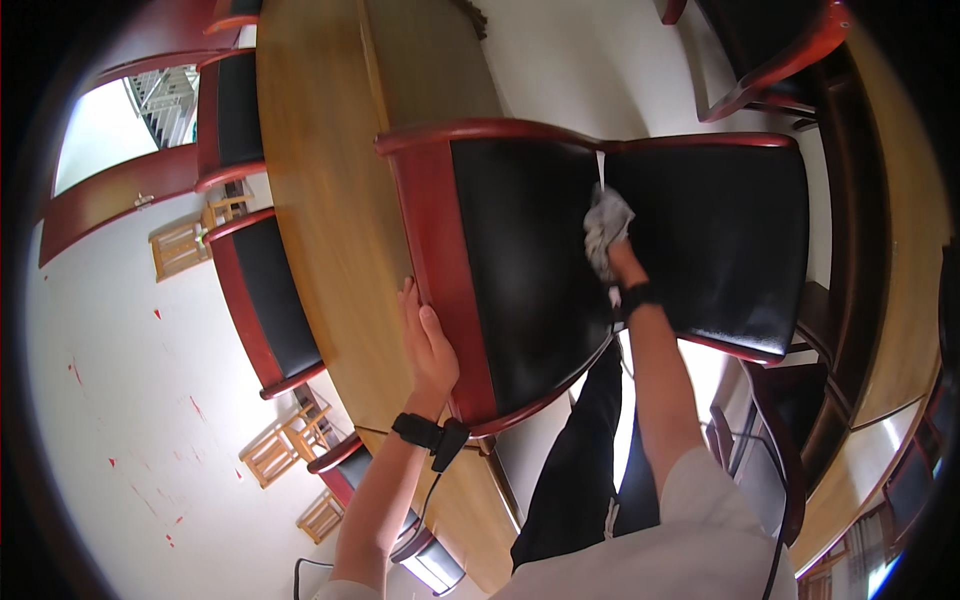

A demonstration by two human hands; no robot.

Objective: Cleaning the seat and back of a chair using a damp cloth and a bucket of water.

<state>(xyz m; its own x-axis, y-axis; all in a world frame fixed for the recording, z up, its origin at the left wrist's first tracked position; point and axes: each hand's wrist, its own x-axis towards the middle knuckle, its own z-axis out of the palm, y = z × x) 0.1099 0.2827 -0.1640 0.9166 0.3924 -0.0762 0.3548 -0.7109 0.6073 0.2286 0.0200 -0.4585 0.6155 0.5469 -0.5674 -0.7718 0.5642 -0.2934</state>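
A chair with a red wooden frame stands before me, its black padded backrest on the left and its glossy black seat on the right. My right hand is closed on a crumpled grey-white cloth, pressed into the seam where backrest and seat meet. The cloth hides most of my right fingers. At the red top rail of the chair, my left hand lies against the edge with its fingers stretched out. It carries no loose thing. Both wrists wear black straps.
A long wooden table runs along the left of the chair. Beyond it stand more red-and-black chairs and small wooden chairs near a white wall with red marks. Another curved table and another chair are at the right.
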